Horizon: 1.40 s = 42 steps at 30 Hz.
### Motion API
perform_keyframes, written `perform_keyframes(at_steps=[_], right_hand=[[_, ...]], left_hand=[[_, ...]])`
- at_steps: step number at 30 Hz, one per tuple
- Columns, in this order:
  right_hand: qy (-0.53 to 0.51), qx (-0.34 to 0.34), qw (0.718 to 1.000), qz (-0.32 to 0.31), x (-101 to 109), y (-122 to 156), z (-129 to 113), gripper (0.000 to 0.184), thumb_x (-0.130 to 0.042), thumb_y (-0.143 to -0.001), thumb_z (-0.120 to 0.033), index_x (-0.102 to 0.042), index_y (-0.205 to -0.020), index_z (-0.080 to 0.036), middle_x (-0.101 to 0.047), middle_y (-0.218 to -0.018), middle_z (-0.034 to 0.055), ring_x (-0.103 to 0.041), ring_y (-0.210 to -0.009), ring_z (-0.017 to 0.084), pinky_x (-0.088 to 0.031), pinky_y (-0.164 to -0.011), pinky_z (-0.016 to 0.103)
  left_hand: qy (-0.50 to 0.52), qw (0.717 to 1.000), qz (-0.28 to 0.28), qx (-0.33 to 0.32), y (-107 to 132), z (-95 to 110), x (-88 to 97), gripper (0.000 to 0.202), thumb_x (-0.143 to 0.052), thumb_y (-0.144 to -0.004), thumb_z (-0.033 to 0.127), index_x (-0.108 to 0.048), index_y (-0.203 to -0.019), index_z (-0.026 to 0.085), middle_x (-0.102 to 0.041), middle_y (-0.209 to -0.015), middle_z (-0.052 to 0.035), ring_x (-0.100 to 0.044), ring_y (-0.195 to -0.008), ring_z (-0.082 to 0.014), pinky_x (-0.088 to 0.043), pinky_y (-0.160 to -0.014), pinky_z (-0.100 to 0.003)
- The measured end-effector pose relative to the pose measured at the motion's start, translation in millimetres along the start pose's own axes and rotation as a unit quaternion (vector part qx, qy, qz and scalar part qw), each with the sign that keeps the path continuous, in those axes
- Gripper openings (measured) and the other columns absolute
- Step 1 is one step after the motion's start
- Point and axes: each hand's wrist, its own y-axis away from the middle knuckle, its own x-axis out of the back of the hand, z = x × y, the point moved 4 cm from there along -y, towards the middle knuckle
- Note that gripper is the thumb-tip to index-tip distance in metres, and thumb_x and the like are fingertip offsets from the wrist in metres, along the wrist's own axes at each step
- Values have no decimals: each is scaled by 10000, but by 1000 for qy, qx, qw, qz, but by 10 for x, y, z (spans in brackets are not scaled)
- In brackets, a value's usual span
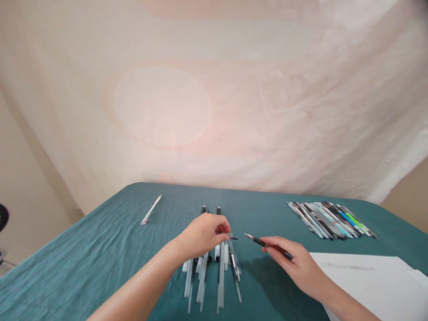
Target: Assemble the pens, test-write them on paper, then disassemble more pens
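My right hand [294, 263] is closed around a black pen [257, 240], its bare metallic tip pointing left and slightly up. Just left of that tip, my left hand [209, 234] pinches a small piece with a dark end [233, 238]; it looks like a pen cap, but most of it is behind the fingers. The tip and the small piece are apart. Beneath my left hand lies a loose pile of clear refill tubes and pen parts [220, 281], some with black ends. My hand and wrist hide part of this pile.
A row of assorted pens [331, 220] lies side by side at the back right. White paper sheets [374, 285] with faint scribbles lie under my right forearm. One white pen [152, 209] rests at the back left on the green cloth [100, 254]. A pale sheet [214, 111] hangs behind.
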Motion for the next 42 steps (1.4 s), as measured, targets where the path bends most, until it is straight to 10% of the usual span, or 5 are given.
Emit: perform_keyframes(at_steps=[42], right_hand=[[107, 72, 992, -17, -51, 84, -241, 233, -409, -858, -266, -601, -973, -202, -626, -802, 44, -574, -711, 143, -441, -653, 244]], left_hand=[[166, 986, -26, 5, -10, 121, -333, 181, -541, -735, 288, -638, -818, 158, -624, -708, -4, -538, -644, -106, -398, -593, -185]])
